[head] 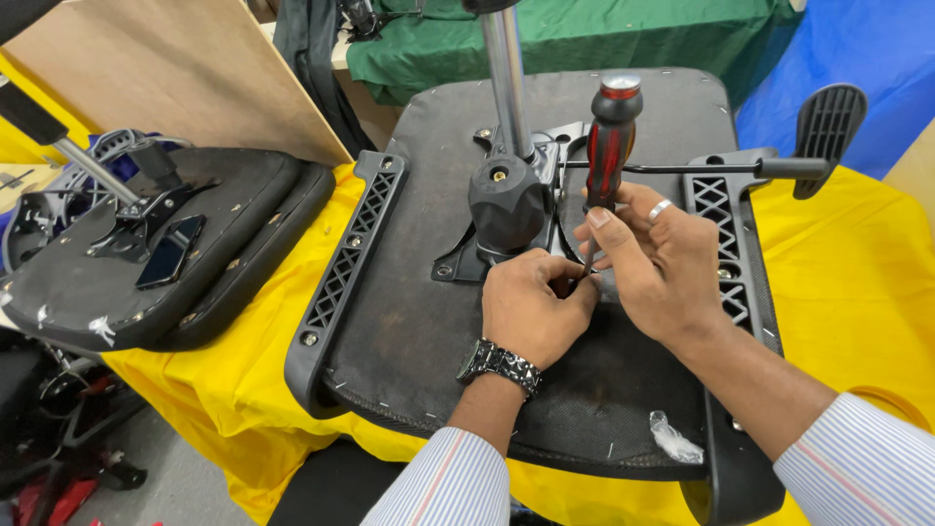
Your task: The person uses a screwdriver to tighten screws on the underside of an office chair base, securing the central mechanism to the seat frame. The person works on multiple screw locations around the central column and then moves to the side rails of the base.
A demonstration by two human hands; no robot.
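While our right hand (657, 258) grips the screwdriver (607, 146), our left hand (534, 310) pinches its tip; we should keep it straight up on the chair seat (409, 321).

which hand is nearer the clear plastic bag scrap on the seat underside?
Right. The right hand grips the screwdriver above the plastic scrap, its forearm passing close by; the left hand sits further left, at the tip.
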